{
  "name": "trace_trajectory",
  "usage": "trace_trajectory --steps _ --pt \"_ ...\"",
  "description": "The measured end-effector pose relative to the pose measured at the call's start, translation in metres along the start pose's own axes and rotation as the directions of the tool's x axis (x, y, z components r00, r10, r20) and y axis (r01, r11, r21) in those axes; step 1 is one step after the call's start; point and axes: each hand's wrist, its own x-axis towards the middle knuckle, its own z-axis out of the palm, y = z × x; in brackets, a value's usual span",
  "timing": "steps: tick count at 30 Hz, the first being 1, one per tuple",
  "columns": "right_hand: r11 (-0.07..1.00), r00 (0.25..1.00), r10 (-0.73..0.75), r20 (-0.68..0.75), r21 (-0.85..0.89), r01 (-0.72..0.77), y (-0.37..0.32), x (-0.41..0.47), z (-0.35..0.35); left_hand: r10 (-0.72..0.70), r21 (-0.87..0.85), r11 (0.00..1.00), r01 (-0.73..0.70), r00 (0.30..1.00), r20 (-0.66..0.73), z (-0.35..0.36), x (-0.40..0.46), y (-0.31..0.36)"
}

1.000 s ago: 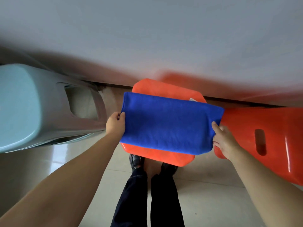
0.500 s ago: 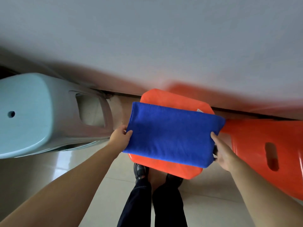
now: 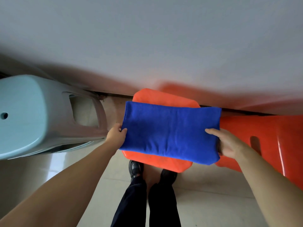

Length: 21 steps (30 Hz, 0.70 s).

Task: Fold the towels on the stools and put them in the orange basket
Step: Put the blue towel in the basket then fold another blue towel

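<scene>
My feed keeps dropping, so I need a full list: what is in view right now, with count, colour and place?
towel: one, blue, folded, lying across the middle stool, held at both short ends
middle stool: one, orange, under the towel, in front of the feet
right stool: one, orange, slot in its side, at the right edge
left stool: one, pale blue, small hole in the seat, at the left
floor: pale tiles
wall: grey, behind the stools
basket: none in view
left hand: grips the towel's left end
right hand: grips the towel's right end
legs, shoes: dark, bottom centre
</scene>
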Motion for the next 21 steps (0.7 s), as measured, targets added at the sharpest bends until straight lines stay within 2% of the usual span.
trace_trajectory --steps 3,5,7,10,12,15,18,21 --pt "0.997 0.997 -0.071 0.029 -0.037 0.072 -0.021 -0.012 0.013 0.015 -0.027 1.000 -0.014 0.999 0.032 -0.002 -0.008 0.002" --pt "0.980 0.981 -0.192 -0.020 -0.049 0.191 -0.032 -0.013 0.032 0.038 -0.084 0.996 -0.030 0.995 0.088 -0.003 -0.014 0.000" --pt "0.920 0.930 -0.358 -0.084 -0.200 0.337 -0.038 -0.010 0.060 0.025 -0.111 0.994 -0.011 0.992 0.124 -0.002 -0.017 -0.001" --pt "0.760 0.865 -0.502 -0.024 -0.489 0.428 -0.033 -0.003 0.122 -0.044 -0.263 0.961 0.091 0.983 0.178 -0.004 -0.019 -0.004" --pt "0.603 0.873 -0.489 0.006 -0.720 0.343 -0.022 0.007 0.166 -0.083 -0.403 0.899 0.174 0.969 0.234 -0.007 -0.019 -0.004" --pt "0.426 0.894 -0.444 0.058 -0.864 0.268 0.003 0.024 0.217 -0.094 -0.522 0.820 0.234 0.955 0.281 -0.013 -0.017 -0.002" --pt "0.392 0.910 -0.404 0.093 -0.881 0.264 0.022 0.039 0.244 -0.086 -0.581 0.769 0.266 0.944 0.317 -0.016 -0.011 0.000" --pt "0.388 0.917 -0.348 0.193 -0.861 0.329 0.028 0.041 0.247 -0.102 -0.574 0.769 0.280 0.941 0.322 -0.015 -0.008 -0.001"
